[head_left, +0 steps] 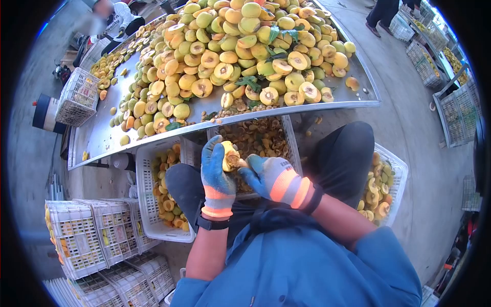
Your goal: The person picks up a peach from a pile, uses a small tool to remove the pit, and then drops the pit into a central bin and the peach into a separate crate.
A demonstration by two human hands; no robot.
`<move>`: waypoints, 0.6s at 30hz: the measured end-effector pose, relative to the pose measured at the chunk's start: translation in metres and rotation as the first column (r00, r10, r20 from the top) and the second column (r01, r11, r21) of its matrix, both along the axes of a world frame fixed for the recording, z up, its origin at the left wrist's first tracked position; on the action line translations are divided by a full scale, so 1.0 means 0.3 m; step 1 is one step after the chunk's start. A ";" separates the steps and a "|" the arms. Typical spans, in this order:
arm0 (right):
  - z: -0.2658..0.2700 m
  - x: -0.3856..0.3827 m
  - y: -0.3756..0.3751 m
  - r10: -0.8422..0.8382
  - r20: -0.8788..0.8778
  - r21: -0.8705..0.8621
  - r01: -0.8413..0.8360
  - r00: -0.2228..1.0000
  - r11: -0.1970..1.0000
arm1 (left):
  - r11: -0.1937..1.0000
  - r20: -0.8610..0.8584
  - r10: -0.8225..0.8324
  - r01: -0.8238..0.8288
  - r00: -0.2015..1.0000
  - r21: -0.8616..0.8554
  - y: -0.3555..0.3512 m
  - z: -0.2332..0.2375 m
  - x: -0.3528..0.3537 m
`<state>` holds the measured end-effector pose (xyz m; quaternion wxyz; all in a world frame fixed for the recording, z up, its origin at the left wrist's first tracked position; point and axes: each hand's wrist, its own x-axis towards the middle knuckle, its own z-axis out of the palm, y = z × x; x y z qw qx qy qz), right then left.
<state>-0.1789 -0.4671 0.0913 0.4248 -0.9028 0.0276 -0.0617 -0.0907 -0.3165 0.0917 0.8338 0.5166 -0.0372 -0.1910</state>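
Observation:
Both my hands wear blue gloves with orange and grey cuffs. My left hand is closed around a yellow fruit piece, whose brownish inner side shows. Close beside it, my right hand has its fingers pressed together at the fruit's edge; what they pinch is too small to name. Under the hands stands a crate of pits and fruit scraps. Beyond it, a large pile of halved yellow-green fruit lies on a metal table.
White crates of fruit halves stand left and right of my knees. Stacked crates are at the lower left, with another crate by the table. A person sits at the upper left; another person's legs show upper right.

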 end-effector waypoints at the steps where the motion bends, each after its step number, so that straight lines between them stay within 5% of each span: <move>1: -0.020 0.004 0.005 0.000 -0.022 -0.110 -0.002 1.000 0.994 | 0.985 0.116 0.078 -0.095 0.990 0.141 0.015 0.008 0.001; 4: -0.087 -0.034 -0.013 -0.028 -0.035 -0.087 0.025 0.999 0.996 | 0.787 0.488 0.266 -0.479 0.832 0.388 0.108 0.036 0.043; 7: -0.086 -0.059 -0.045 -0.020 -0.123 -0.052 0.014 0.992 0.999 | 0.508 0.651 0.399 -0.747 0.646 0.430 0.331 0.042 0.154; 9: -0.069 -0.065 -0.050 0.030 -0.281 0.086 -0.006 0.959 0.996 | 0.051 0.920 -0.117 -0.923 0.374 0.381 0.458 0.096 0.218; 10: -0.069 -0.068 -0.046 0.035 -0.284 0.123 0.000 0.958 0.992 | -0.137 0.865 -0.426 -0.964 0.264 0.227 0.496 0.112 0.234; 13: -0.068 -0.056 -0.057 0.050 -0.287 0.213 0.012 0.957 0.977 | 0.201 0.852 -0.369 -0.863 0.372 0.464 0.461 0.019 0.370; 14: -0.067 -0.056 -0.056 0.050 -0.284 0.240 0.021 0.958 0.970 | 0.463 0.821 -0.189 -0.688 0.539 0.559 0.348 0.015 0.391; 16: -0.064 -0.053 -0.071 0.047 -0.262 0.265 0.025 0.964 0.964 | 0.678 0.632 -0.140 -0.392 0.762 0.622 0.072 -0.014 0.446; 17: -0.063 -0.056 -0.082 0.049 -0.246 0.263 0.018 0.968 0.965 | 0.636 0.551 -0.221 -0.310 0.805 0.707 -0.028 -0.047 0.497; 18: -0.061 -0.054 -0.096 0.050 -0.227 0.262 0.011 0.973 0.965 | 0.543 0.607 -0.287 -0.396 0.741 0.740 -0.108 -0.111 0.562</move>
